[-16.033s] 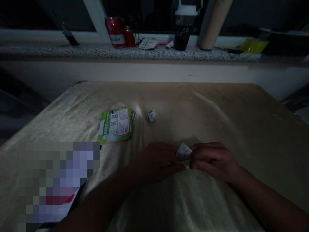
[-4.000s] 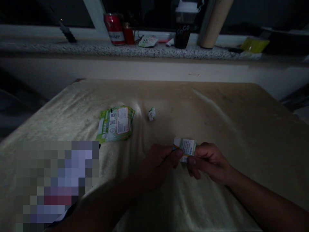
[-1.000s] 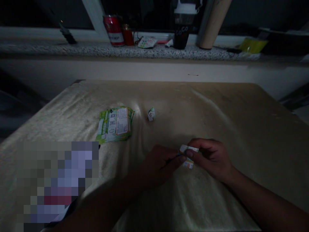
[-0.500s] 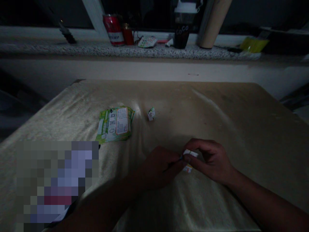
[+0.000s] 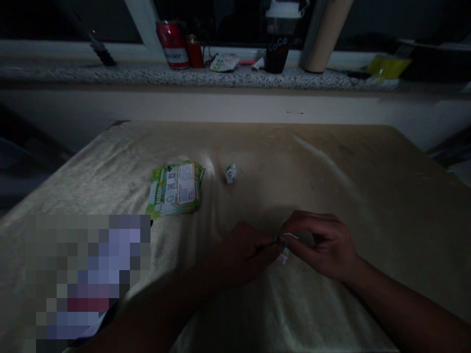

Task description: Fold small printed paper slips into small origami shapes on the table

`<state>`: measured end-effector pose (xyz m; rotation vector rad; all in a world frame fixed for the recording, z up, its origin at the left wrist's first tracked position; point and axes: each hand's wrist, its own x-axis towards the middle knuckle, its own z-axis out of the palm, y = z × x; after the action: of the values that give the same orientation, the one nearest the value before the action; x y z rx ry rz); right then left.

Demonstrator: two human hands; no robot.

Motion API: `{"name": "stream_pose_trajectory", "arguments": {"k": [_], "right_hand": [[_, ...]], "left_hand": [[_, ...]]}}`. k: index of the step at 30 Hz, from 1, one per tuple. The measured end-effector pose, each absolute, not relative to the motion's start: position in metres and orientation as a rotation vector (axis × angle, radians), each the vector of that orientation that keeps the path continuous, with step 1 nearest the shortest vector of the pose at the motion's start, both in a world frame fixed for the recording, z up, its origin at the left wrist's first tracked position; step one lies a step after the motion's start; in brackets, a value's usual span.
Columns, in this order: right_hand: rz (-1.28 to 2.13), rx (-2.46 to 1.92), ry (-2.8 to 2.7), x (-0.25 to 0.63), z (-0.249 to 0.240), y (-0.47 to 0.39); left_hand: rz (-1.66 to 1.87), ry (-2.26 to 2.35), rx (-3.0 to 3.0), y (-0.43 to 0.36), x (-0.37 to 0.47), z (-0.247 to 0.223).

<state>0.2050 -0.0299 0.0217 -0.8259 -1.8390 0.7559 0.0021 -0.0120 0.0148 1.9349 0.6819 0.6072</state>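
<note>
Head view: pinches a small white printed paper (image 5: 283,256) with closed left fingers (image 5: 267,254) and right fingers (image 5: 303,250), over the beige cloth-covered counter (image 5: 324,304). Turned more edge-on than a second ago. Beyond, shows a green-and-white paper stack (image 5: 176,189) left of a tiny folded paper piece (image 5: 230,174). Farthest, shows a red-and-white metal can (image 5: 172,45) and black white-lidded cup (image 5: 277,44), contents hidden.
</note>
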Motion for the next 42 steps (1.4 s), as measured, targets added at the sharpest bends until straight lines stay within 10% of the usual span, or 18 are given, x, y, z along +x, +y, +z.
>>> {"name": "stream_pose_trajectory", "arguments": {"k": [18,42], "right_hand": [[1.777,-0.615,-1.631,0.213,0.017,-0.028],[1.818,-0.609,-1.407,0.203,0.022,-0.044]], "left_hand": [[0.348,0.288,1.797,-0.017,-0.004,0.029],[0.235,0.568,0.803,-0.016,0.005,0.021]]}}
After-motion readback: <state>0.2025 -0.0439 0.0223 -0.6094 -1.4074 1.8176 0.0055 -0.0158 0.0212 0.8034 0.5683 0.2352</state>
